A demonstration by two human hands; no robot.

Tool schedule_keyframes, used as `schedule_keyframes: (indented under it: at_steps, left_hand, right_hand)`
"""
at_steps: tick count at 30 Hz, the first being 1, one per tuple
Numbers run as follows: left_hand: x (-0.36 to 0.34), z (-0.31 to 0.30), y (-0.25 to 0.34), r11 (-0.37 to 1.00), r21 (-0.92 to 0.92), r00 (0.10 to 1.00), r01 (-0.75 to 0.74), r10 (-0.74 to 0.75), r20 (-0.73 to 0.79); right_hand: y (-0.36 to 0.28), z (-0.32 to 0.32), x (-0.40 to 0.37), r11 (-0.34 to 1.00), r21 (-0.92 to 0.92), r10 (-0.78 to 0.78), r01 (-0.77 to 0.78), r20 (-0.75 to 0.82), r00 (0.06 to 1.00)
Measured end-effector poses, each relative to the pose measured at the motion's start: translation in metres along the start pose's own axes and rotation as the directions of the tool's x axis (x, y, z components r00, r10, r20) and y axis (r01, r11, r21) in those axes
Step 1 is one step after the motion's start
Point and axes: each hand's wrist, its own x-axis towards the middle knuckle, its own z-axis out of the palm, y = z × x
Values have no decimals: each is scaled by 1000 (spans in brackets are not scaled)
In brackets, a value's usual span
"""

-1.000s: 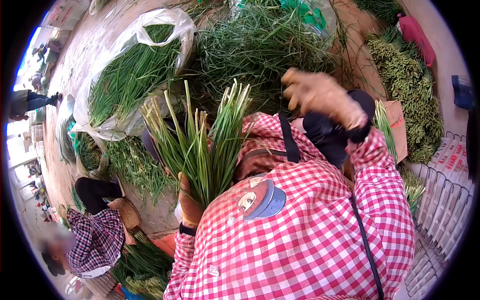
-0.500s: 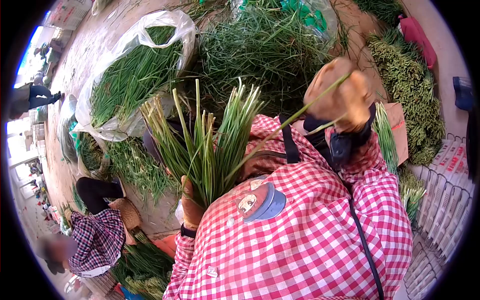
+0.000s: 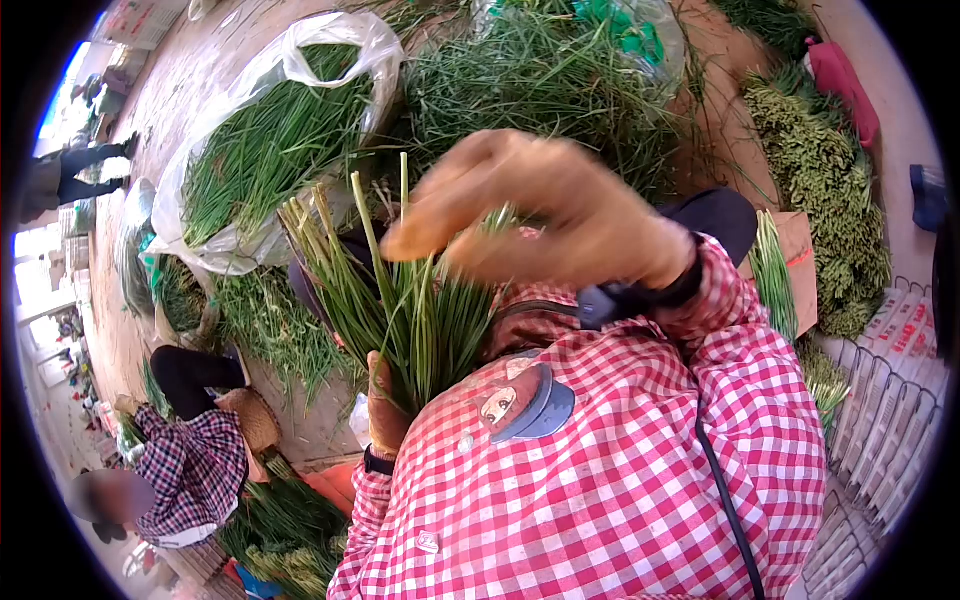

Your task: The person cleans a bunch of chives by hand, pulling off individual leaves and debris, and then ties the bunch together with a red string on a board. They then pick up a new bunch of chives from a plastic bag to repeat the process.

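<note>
My gloved left hand (image 3: pixel 386 410) is wrapped round the lower part of a bunch of green stems (image 3: pixel 425 325), held upright against my checked apron. The stems fan out, and several pale cut ends stick up above the rest. Over the right side of the bunch is my gloved right hand (image 3: pixel 560 215), blurred by motion. Its fingers reach to the left with a gap between them and the thumb, and nothing shows in them. The hand hides some of the stem tips.
Ahead lie a plastic bag of green stems (image 3: pixel 275 140) and a loose green heap (image 3: pixel 540 90). Stacked bundles (image 3: pixel 825 210) and a cardboard piece (image 3: pixel 798 265) are at right, above wire racks (image 3: pixel 880 420). A person (image 3: pixel 190 460) sits at left; another stands farther back.
My right hand has moved left from the right side to over the bunch, and the long stems it held no longer show in it. My left hand keeps its hold.
</note>
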Motion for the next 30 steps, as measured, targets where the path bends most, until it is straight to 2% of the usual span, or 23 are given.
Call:
schedule_keyframes:
  at_steps: [1, 2, 3, 5, 7, 8, 9, 11, 13, 14, 15, 17, 18, 19, 20, 21, 22, 23, 25, 26, 27, 28, 30]
  left_hand:
    - [-1, 10, 2, 1000, 10, 1000, 3, -3, 12]
    - [-2, 18, 2, 1000, 19, 1000, 4, -5, 24]
    - [-1, 24, -1, 1000, 19, 999, -22, 21, 45]
    - [0, 31, -7, 996, 14, 994, -84, 83, 77]
    - [4, 30, -7, 995, 14, 991, -103, 101, 88]
    - [6, 29, -6, 994, 17, 991, -104, 102, 87]
    - [8, 28, -5, 994, 22, 991, -106, 104, 87]
    - [10, 26, -2, 994, 32, 991, -108, 105, 87]
    - [12, 24, -2, 993, 41, 990, -115, 111, 86]
    - [13, 23, -1, 991, 49, 990, -121, 116, 86]
    - [13, 22, -1, 991, 54, 989, -123, 118, 86]
    - [13, 24, -1, 989, 73, 988, -129, 123, 91]
    - [13, 24, -1, 988, 86, 988, -131, 123, 93]
    - [11, 25, -1, 987, 97, 988, -132, 123, 91]
    - [11, 25, -2, 985, 108, 988, -132, 123, 90]
    - [9, 24, -2, 983, 123, 989, -134, 124, 86]
    - [7, 21, -2, 981, 135, 988, -140, 130, 79]
    - [6, 18, -2, 978, 148, 988, -144, 135, 70]
    - [4, 11, -2, 971, 177, 987, -158, 151, 53]
    - [3, 7, -1, 968, 188, 986, -166, 161, 45]
    - [2, 4, 0, 965, 197, 985, -171, 167, 36]
    - [2, 1, 0, 961, 211, 984, -177, 174, 29]
    - [1, -4, 1, 954, 238, 982, -185, 188, 12]
  right_hand:
    - [3, 7, 3, 912, -396, -49, 104, 146, 988]
    - [12, 26, -11, 759, -650, 72, 34, 136, 988]
    - [15, 37, -14, 654, -756, 321, -24, 249, 914]
    - [13, 48, -15, 707, -685, 484, -178, 284, 828]
    - [16, 41, -16, 816, -373, 546, -442, 245, 801]
    - [17, 33, -16, 815, -190, 580, -548, 230, 782]
    - [13, 23, -13, 837, -34, 540, -546, 203, 817]
    - [15, -5, -7, 875, 117, 451, -470, 156, 879]
    - [-2, -44, 8, 883, 74, 470, -464, -96, 878]
    - [1, -58, 20, 843, -302, 399, -444, -202, 895]
    - [8, -74, 31, 664, -632, 292, -399, -273, 917]
    - [77, -99, 37, 867, -498, 80, -17, 106, 991]
    - [99, -100, 41, 914, -370, -63, 165, 272, 960]
    - [57, -69, 53, 652, -745, 522, -139, 308, 795]
    - [55, -53, 63, 618, -765, 666, -182, 387, 638]
    - [72, -44, 71, 797, -551, 597, -247, 656, 463]
    - [85, -29, 76, 881, -244, 386, -406, 867, 316]
    - [92, -15, 68, 847, -164, 338, -506, 900, 275]
    - [108, 26, 53, 866, 47, 120, -497, 947, 299]
    - [105, 28, 41, 672, 43, 187, -740, 956, 226]
    - [95, 30, 32, 407, 33, 224, -913, 965, 135]
    - [86, 36, 31, 435, -1, 227, -900, 968, 109]
    - [73, 21, 38, 678, -270, 540, -683, 815, 213]
